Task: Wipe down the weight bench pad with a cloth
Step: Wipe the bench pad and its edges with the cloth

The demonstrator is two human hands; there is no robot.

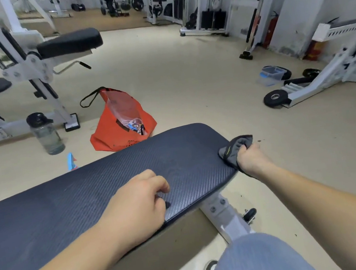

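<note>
Fingers of your right hand (251, 159) clench the crumpled grey cloth (234, 150) on the dark textured bench pad (89, 191); your left hand (134, 208) rests loosely curled, empty. Overlap flat strokes.

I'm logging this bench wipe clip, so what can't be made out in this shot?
Head view only.
Bench pad: left end cut off by the frame edge.
Right hand: fingertips hidden in the cloth it grips.
Left hand: curled fingers hide whether they pinch anything.
Orange bag: lettering blocked by the pad.
</note>
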